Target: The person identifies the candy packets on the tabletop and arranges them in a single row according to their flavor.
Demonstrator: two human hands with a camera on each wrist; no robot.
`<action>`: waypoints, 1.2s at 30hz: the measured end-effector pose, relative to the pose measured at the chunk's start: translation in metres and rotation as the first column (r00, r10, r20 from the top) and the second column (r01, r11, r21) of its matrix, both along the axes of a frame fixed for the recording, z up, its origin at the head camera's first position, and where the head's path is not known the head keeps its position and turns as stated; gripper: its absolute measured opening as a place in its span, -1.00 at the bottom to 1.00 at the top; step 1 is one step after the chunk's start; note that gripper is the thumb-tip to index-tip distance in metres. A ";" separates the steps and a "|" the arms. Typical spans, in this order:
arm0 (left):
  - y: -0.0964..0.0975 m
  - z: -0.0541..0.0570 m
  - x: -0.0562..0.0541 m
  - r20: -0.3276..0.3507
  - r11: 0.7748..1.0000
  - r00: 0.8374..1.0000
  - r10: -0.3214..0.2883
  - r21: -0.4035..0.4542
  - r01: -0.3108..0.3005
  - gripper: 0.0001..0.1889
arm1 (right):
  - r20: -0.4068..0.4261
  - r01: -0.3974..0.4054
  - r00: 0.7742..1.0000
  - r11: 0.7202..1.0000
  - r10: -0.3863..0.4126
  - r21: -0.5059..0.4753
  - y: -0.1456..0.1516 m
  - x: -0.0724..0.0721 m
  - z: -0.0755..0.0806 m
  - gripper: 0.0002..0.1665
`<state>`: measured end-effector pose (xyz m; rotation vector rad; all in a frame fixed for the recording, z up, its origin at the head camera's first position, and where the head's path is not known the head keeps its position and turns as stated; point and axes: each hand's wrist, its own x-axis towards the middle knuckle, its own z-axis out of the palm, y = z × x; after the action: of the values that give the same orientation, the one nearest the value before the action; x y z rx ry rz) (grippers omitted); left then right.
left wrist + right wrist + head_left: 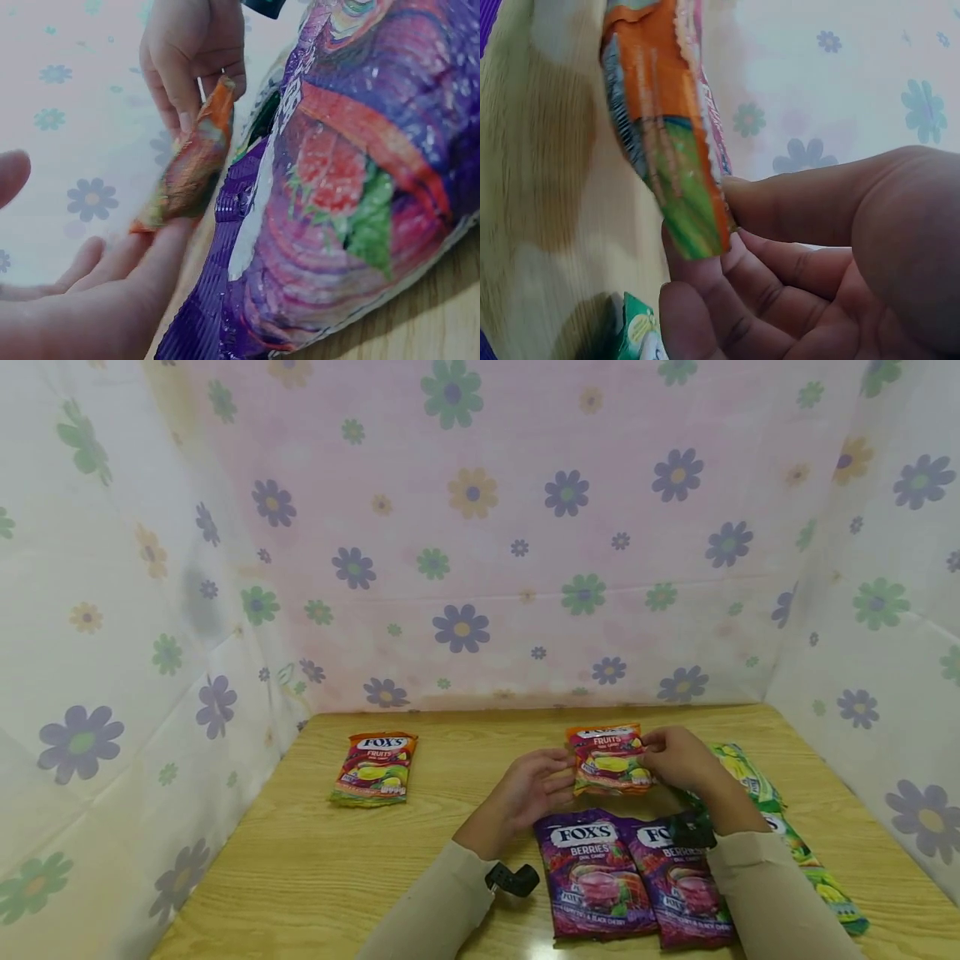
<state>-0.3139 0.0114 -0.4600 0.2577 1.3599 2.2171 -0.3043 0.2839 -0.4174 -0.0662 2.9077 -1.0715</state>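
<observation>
Above the wooden surface [315,877], our right grip [686,766] pinches the Fruits candy packet [606,762] by one edge; our left grip [527,791], thumb apart, touches the opposite. Probably light, pliable, slippery: we'd hold its edges.

Hands [528,787] have leftward room; berry bags [598,881] obstruct nearside.

Place: a cloth-walled booth is showing; home or workshop is remaining unclear.
Flowered cloth [517,518]: it is hanging at the frame's top, left and right.
Wood-grain table [300,860]: it is filling the lower middle.
</observation>
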 end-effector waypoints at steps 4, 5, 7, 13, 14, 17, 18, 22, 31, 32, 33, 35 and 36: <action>-0.001 -0.001 -0.002 -0.025 0.995 0.995 0.097 0.025 -0.096 -0.58 | -0.022 -0.009 1.000 1.000 0.008 -0.019 -0.006 0.002 0.005 -0.40; -0.001 -0.002 -0.002 -0.035 0.993 0.992 0.118 0.030 -0.117 -0.59 | -0.029 -0.011 1.000 1.000 0.010 -0.023 -0.007 0.002 0.006 -0.41; -0.001 -0.003 -0.003 -0.050 0.988 0.987 0.152 0.034 -0.151 -0.58 | -0.042 -0.013 0.999 0.999 0.011 -0.036 -0.011 0.001 0.006 -0.42; 0.000 -0.003 -0.004 -0.014 0.973 0.974 0.228 0.037 -0.227 -0.54 | -0.071 -0.015 0.997 0.995 0.008 -0.101 -0.023 0.002 0.010 -0.52; 0.000 -0.003 -0.005 -0.006 0.971 0.972 0.235 0.035 -0.235 -0.55 | -0.073 -0.012 0.997 0.994 0.004 -0.110 -0.026 0.003 0.011 -0.52; -0.001 -0.003 -0.007 0.021 0.967 0.967 0.253 0.033 -0.253 -0.57 | -0.079 -0.006 0.997 0.992 -0.004 -0.128 -0.032 0.005 0.015 -0.53; -0.002 -0.003 -0.007 0.024 0.965 0.966 0.258 0.034 -0.259 -0.57 | -0.081 -0.008 0.997 0.991 -0.003 -0.131 -0.033 0.006 0.016 -0.53; -0.004 -0.002 -0.010 0.012 0.960 0.961 0.278 0.022 -0.278 -0.56 | -0.094 -0.030 0.995 0.990 0.017 -0.136 -0.037 0.007 0.018 -0.51; -0.012 0.000 -0.015 0.007 0.950 0.950 0.313 0.000 -0.313 -0.43 | -0.084 -0.059 0.996 0.921 0.029 -0.384 -0.054 0.005 0.011 -0.44; -0.014 0.000 -0.016 0.015 0.948 0.948 0.317 -0.001 -0.317 -0.43 | -0.081 -0.059 0.996 0.912 0.029 -0.406 -0.057 0.005 0.009 -0.43; -0.017 0.000 -0.018 0.023 0.948 0.948 0.318 0.003 -0.318 -0.43 | -0.078 -0.058 0.997 0.908 0.028 -0.414 -0.060 0.005 0.008 -0.42; -0.022 0.000 -0.020 0.021 0.947 0.947 0.322 0.006 -0.322 -0.45 | -0.073 -0.049 0.997 0.907 0.020 -0.417 -0.065 0.004 0.005 -0.40; -0.024 0.001 -0.022 0.016 0.947 0.946 0.323 0.007 -0.323 -0.47 | -0.074 -0.045 0.997 0.908 0.015 -0.416 -0.067 0.004 0.004 -0.39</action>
<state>-0.3354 -0.0131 -0.4595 0.0207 1.4716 2.4844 -0.3005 0.2166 -0.4129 -0.1637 2.6643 -1.6978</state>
